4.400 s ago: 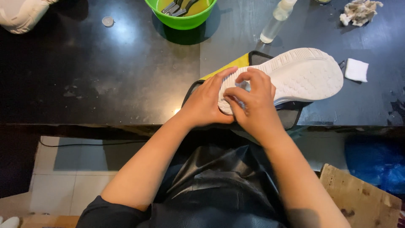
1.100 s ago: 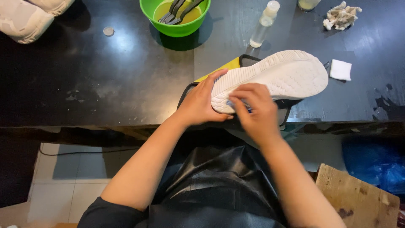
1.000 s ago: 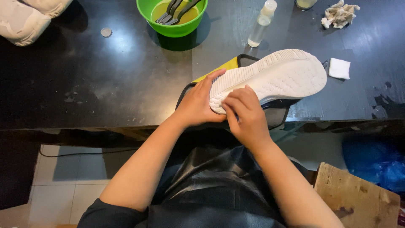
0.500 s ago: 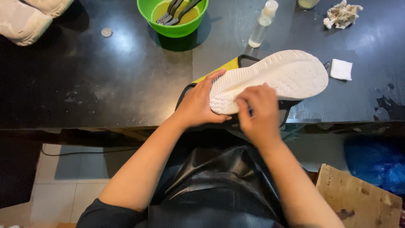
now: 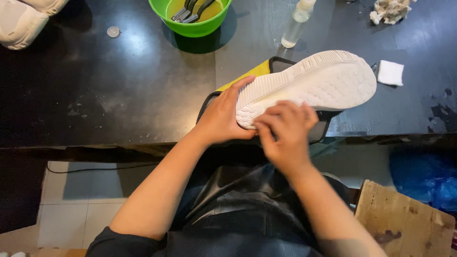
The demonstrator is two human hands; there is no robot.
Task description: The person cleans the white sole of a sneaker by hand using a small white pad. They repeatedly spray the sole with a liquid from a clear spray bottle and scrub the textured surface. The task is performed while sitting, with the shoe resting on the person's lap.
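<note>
A white shoe (image 5: 328, 81) lies sole-up at the near edge of the black table (image 5: 119, 90), on a yellow and black cloth (image 5: 252, 74). My left hand (image 5: 221, 116) grips the heel end of the shoe from the left. My right hand (image 5: 283, 131) presses against the sole's near edge by the heel, fingers curled; whatever it may hold is hidden under the fingers.
A green bowl (image 5: 196, 16) with yellowish liquid and dark tools stands at the back. A clear bottle (image 5: 296, 24), a crumpled rag (image 5: 389, 9), a white pad (image 5: 390, 72), a small cap (image 5: 113, 31) and another white shoe (image 5: 24, 21) lie on the table. A wooden stool (image 5: 404, 223) stands at my right.
My right hand has shifted back and forth along the heel edge of the sole. My left hand keeps its grip on the heel and the shoe stays in place.
</note>
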